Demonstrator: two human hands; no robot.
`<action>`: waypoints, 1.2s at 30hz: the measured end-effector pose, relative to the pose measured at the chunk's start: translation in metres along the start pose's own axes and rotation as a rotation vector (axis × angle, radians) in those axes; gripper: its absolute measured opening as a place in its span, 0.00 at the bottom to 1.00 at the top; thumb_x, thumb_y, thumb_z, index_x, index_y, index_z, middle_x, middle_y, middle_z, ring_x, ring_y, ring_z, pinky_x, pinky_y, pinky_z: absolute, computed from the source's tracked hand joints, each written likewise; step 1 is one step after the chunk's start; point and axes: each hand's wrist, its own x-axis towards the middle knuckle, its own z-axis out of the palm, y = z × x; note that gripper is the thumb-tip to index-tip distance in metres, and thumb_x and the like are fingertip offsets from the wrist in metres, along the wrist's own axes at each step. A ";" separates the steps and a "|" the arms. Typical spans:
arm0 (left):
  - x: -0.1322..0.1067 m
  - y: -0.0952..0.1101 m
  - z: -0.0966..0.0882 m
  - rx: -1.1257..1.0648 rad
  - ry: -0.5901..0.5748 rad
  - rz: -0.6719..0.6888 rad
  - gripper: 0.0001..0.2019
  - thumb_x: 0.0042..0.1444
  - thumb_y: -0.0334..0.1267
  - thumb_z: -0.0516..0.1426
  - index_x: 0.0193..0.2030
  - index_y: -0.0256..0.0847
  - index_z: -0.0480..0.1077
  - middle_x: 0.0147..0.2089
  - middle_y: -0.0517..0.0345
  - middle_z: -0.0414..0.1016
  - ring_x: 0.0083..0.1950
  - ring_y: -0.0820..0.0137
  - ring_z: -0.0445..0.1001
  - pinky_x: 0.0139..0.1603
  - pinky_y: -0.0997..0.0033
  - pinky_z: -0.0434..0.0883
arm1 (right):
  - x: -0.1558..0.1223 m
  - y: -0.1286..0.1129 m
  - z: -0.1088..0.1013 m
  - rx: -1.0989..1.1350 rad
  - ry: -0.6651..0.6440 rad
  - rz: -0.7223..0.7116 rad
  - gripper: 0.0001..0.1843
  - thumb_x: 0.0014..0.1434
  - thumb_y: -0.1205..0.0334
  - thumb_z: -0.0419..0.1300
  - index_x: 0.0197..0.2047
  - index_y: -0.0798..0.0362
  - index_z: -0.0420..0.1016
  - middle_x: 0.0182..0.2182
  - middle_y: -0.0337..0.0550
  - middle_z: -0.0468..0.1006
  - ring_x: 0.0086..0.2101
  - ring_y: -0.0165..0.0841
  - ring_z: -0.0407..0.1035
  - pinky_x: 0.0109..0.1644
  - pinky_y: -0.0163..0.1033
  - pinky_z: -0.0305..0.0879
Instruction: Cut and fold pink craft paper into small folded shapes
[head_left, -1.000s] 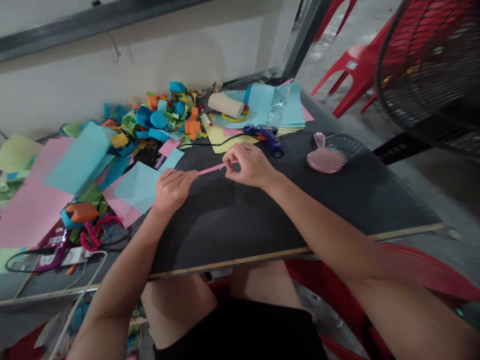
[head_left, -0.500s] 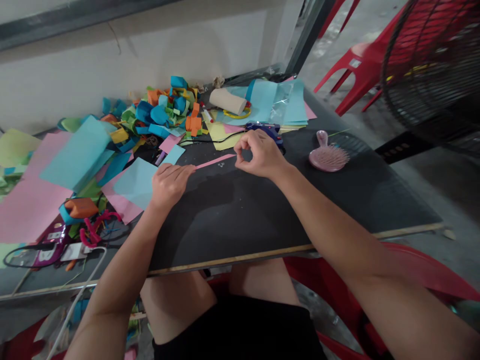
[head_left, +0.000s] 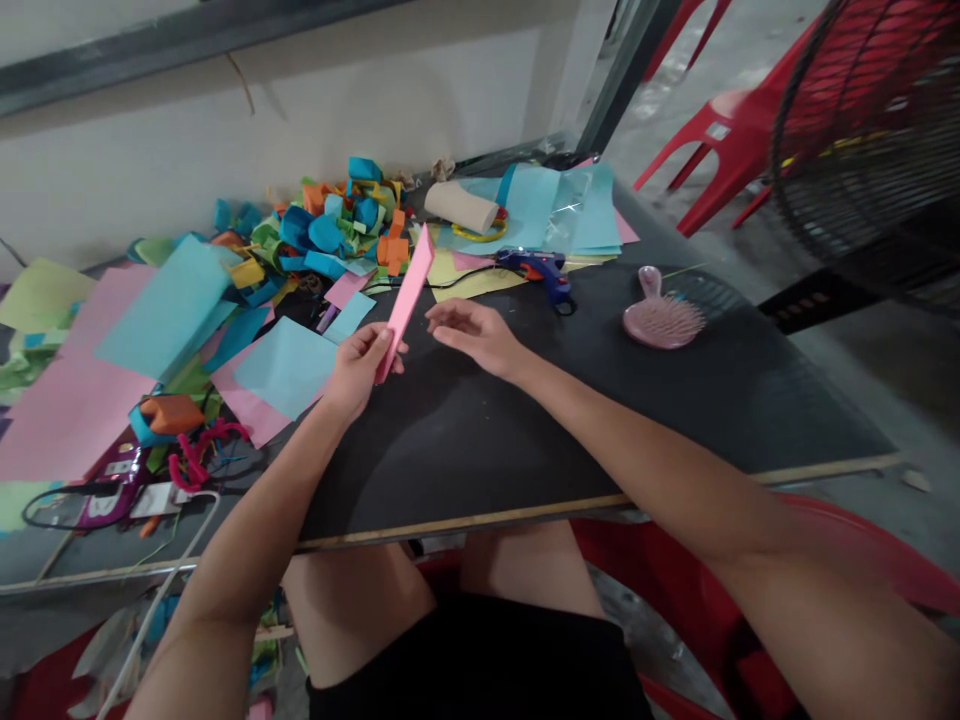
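Observation:
My left hand [head_left: 358, 368] is closed on the lower end of a folded pink paper strip [head_left: 409, 292], which stands tilted up above the black board [head_left: 585, 400]. My right hand [head_left: 474, 335] hovers just to the right of the strip with its fingers loosely spread and nothing in them. Both hands are over the middle of the board.
A blue glue gun [head_left: 541, 270] lies behind my right hand, a pink hairbrush [head_left: 661, 318] to the right. Sheets of pink and blue paper [head_left: 172, 310] and a heap of coloured paper scraps [head_left: 337, 230] cover the left. A cardboard roll [head_left: 459, 207] lies at the back. Red chairs [head_left: 720, 130] and a fan [head_left: 877, 130] stand at right.
My right hand let go of the strip's far end and opened. My left hand lifted the strip from lying flat on the board until it pointed upward.

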 end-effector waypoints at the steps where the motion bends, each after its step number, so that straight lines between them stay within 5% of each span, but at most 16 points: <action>1: -0.001 0.000 0.004 -0.044 -0.047 -0.018 0.20 0.64 0.55 0.49 0.39 0.40 0.69 0.31 0.57 0.77 0.22 0.78 0.70 0.19 0.77 0.64 | -0.001 -0.001 0.007 0.077 -0.017 0.027 0.18 0.53 0.49 0.64 0.43 0.50 0.74 0.35 0.40 0.76 0.34 0.30 0.70 0.39 0.40 0.68; 6: -0.008 0.007 0.013 -0.137 -0.173 -0.081 0.17 0.64 0.51 0.51 0.36 0.39 0.68 0.30 0.57 0.77 0.21 0.79 0.69 0.19 0.77 0.64 | -0.004 -0.007 0.018 0.232 -0.041 0.073 0.20 0.51 0.45 0.67 0.41 0.49 0.77 0.35 0.40 0.77 0.38 0.33 0.71 0.46 0.43 0.70; 12: -0.014 0.015 0.004 0.269 0.004 0.044 0.16 0.61 0.49 0.56 0.34 0.39 0.75 0.26 0.60 0.76 0.23 0.77 0.70 0.23 0.77 0.64 | -0.001 -0.009 0.008 0.260 0.100 0.086 0.23 0.44 0.48 0.72 0.40 0.50 0.76 0.34 0.38 0.76 0.35 0.31 0.69 0.43 0.40 0.69; 16: -0.023 0.022 0.005 0.268 -0.151 0.190 0.24 0.64 0.51 0.52 0.24 0.38 0.74 0.20 0.60 0.74 0.22 0.75 0.72 0.24 0.76 0.66 | -0.002 -0.012 0.010 0.353 0.085 0.205 0.21 0.45 0.47 0.72 0.32 0.52 0.72 0.26 0.35 0.71 0.28 0.27 0.65 0.33 0.35 0.65; 18: -0.025 0.024 0.007 0.207 -0.170 0.271 0.22 0.66 0.49 0.49 0.31 0.39 0.77 0.27 0.58 0.79 0.28 0.73 0.77 0.31 0.76 0.71 | -0.002 -0.015 0.012 0.468 0.042 0.273 0.22 0.48 0.45 0.70 0.33 0.52 0.68 0.22 0.32 0.68 0.24 0.25 0.62 0.29 0.34 0.61; 21: -0.020 0.019 0.006 0.349 0.037 0.428 0.16 0.66 0.45 0.51 0.52 0.41 0.74 0.49 0.50 0.80 0.47 0.68 0.79 0.43 0.71 0.75 | -0.004 -0.017 0.016 0.606 -0.090 0.328 0.23 0.51 0.44 0.68 0.37 0.50 0.64 0.19 0.28 0.64 0.20 0.23 0.57 0.25 0.32 0.54; 23: -0.014 0.014 0.002 0.566 0.128 0.580 0.17 0.65 0.44 0.53 0.56 0.41 0.71 0.59 0.45 0.74 0.57 0.63 0.75 0.51 0.65 0.74 | -0.007 -0.016 0.019 0.613 -0.196 0.350 0.24 0.53 0.43 0.66 0.39 0.49 0.62 0.17 0.26 0.62 0.18 0.22 0.53 0.23 0.31 0.49; 29: -0.009 0.005 -0.004 0.836 0.018 0.962 0.11 0.63 0.32 0.56 0.51 0.45 0.74 0.51 0.54 0.80 0.59 0.64 0.74 0.54 0.61 0.71 | -0.013 -0.009 0.026 0.461 -0.330 0.432 0.18 0.60 0.51 0.60 0.38 0.47 0.53 0.19 0.25 0.63 0.17 0.23 0.54 0.23 0.31 0.49; 33: -0.012 0.008 -0.005 0.857 -0.031 0.957 0.09 0.64 0.31 0.55 0.45 0.42 0.75 0.46 0.56 0.82 0.53 0.66 0.78 0.52 0.61 0.72 | -0.010 -0.013 0.015 0.192 -0.276 0.346 0.10 0.60 0.57 0.57 0.41 0.49 0.58 0.28 0.35 0.73 0.25 0.27 0.66 0.30 0.36 0.60; 36: -0.010 0.008 -0.010 0.962 0.031 0.923 0.07 0.63 0.31 0.55 0.42 0.40 0.76 0.44 0.55 0.82 0.49 0.65 0.79 0.49 0.62 0.72 | -0.008 -0.022 0.001 -0.069 -0.084 0.091 0.08 0.60 0.57 0.56 0.41 0.51 0.66 0.37 0.42 0.76 0.35 0.31 0.70 0.38 0.39 0.64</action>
